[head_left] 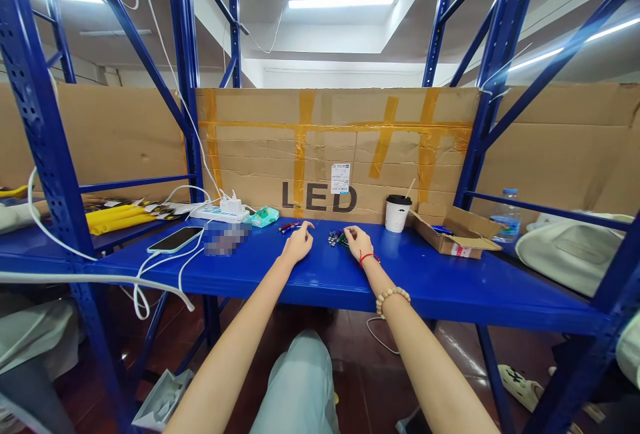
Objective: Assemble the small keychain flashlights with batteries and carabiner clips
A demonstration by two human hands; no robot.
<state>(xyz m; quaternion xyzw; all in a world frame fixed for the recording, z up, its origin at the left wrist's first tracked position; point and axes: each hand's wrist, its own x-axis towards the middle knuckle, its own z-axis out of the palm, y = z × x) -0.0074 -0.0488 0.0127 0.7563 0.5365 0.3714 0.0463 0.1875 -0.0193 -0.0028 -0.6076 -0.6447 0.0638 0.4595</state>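
My left hand [299, 243] rests over the blue tabletop, its fingers bent inward. Whatever it may hold is too small to make out. Just beyond its fingers lie several small red and blue pieces [289, 228]. To the right, my right hand [359, 242] has its fingers curled together at the edge of a small pile. Shiny metal pieces [333, 239] and dark green pieces [343, 239] make up that pile, partly covered by the fingers. Anything inside the right hand's grip is hidden. The two hands are apart.
On the left are a phone [176, 239], a power strip [220, 214] with white cables and a green packet [265, 217]. A lidded paper cup [397, 215] and an open cardboard box [457, 237] stand right. A cardboard wall [250, 154] closes the back; blue posts [184, 54] flank the table.
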